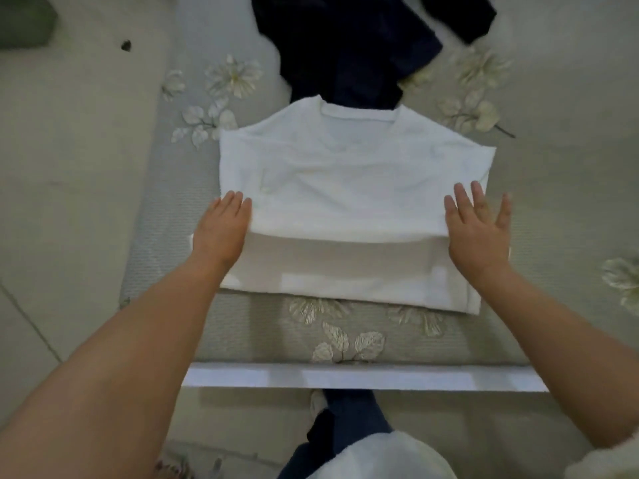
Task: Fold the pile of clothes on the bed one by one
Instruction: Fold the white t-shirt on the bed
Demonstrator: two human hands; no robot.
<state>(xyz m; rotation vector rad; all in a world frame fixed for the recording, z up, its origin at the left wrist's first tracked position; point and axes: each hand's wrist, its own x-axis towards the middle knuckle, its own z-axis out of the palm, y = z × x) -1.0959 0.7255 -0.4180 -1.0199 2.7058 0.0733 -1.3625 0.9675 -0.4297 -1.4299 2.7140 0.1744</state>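
White T-shirt [349, 188] lies flat on the floral bedspread [345, 333], its top part folded down over the lower part, neckline at the far end. At the near side of the fold, the left hand [221, 233] and right hand [479, 229] rest on its two side edges, fingers straight and spread, gripping nothing. Beyond the neckline, touching it, lies a crumpled dark navy garment [349, 53].

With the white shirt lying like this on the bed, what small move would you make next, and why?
Probably press the folded upper layer flat. The white shirt is already doubled over, the left hand and right hand lie open at its side edges, and the fold looks slightly raised.
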